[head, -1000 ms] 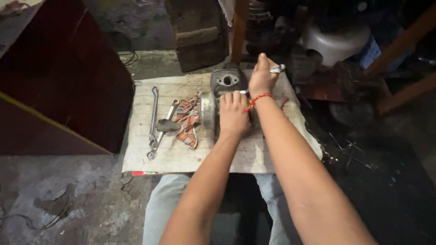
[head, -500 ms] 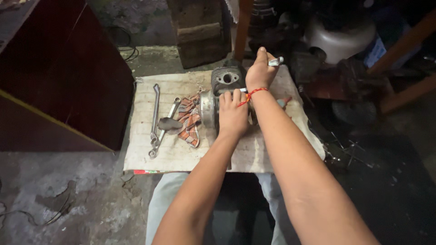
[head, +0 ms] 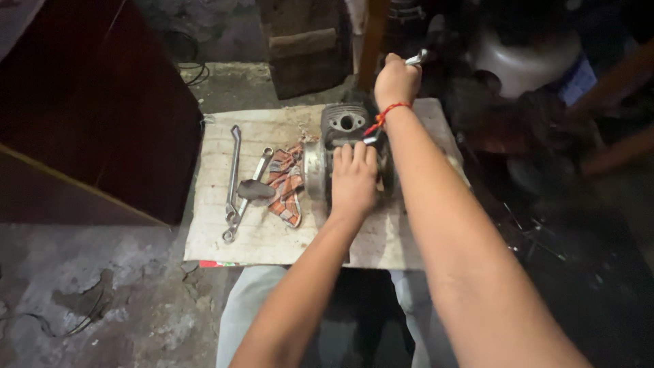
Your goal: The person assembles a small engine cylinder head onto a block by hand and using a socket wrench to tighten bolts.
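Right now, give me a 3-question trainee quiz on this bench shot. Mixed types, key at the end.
1. True or false: the left hand lies flat on top of the metal engine part.
2. Multiple choice: what does the right hand hold? A) a silver tool handle B) a striped rag C) nothing
3. Short answer: what lies between the wrenches and the engine part on the pale mat?

Key:
1. True; the palm and fingers press down on it.
2. A; the fist is closed round the handle, whose end sticks out past the knuckles.
3. A crumpled striped rag.
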